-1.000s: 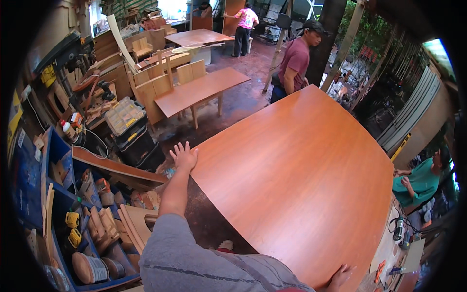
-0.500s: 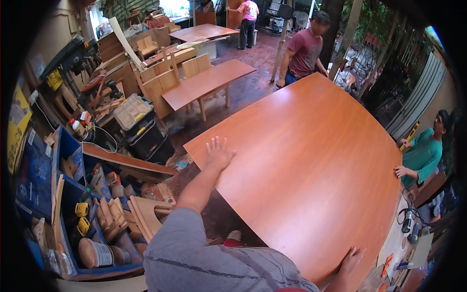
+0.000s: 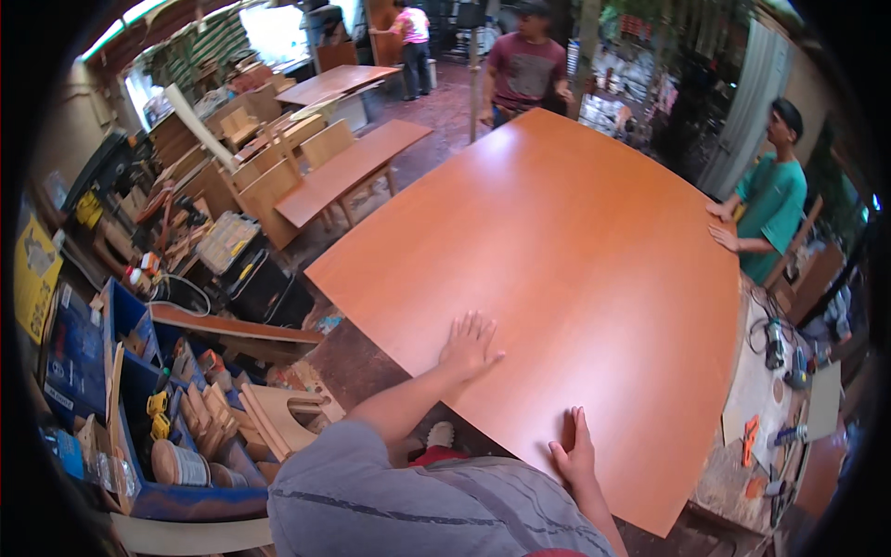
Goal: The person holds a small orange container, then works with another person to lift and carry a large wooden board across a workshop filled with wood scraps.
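A panel (image 3: 575,251) lies before us, a co-worker (image 3: 778,200) at its right edge — positioning, we judge. Our left hand (image 3: 469,349) rests flat, fingers spread; our right hand (image 3: 577,455) stands edge-on, empty — any shift likely needs edge grips.

Glare whitens the window (image 3: 272,35) and pales patches of the panel (image 3: 548,288)

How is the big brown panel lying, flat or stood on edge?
Flat: the panel shows its broad, glossy face upward. What supports it underneath is mostly out of sight.
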`<state>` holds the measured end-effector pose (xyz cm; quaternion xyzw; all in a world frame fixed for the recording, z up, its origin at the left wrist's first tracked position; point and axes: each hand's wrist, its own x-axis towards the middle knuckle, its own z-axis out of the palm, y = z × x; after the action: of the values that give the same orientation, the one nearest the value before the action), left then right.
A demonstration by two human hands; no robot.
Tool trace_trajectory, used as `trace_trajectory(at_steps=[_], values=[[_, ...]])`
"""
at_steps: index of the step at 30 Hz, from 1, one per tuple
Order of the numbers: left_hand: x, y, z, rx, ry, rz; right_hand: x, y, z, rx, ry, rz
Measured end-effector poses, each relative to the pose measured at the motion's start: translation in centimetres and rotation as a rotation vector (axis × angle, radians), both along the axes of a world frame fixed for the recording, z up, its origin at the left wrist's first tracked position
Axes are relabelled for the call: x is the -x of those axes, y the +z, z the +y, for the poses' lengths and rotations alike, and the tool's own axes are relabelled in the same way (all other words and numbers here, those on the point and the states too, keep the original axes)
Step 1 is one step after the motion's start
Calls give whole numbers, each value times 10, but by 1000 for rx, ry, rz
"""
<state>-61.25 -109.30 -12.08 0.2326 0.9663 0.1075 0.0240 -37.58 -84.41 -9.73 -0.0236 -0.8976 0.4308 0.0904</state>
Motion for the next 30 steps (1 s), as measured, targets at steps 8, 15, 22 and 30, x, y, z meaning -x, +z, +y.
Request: trace_trajectory(at_steps=[8, 15, 22, 30], values=[[-150, 14, 110, -34, -541, -50, -75, -32, 128, 118, -536, 90], [-174, 17, 111, -56, -649, -131, -73, -16, 150, -139, -657, -28], [-102, 10, -3, 93, -330, 62, -69, -25, 151, -212, -684, 12], [48, -3, -170, 146, 207, 69, -63, -33, 150, -313, -895, -82]])
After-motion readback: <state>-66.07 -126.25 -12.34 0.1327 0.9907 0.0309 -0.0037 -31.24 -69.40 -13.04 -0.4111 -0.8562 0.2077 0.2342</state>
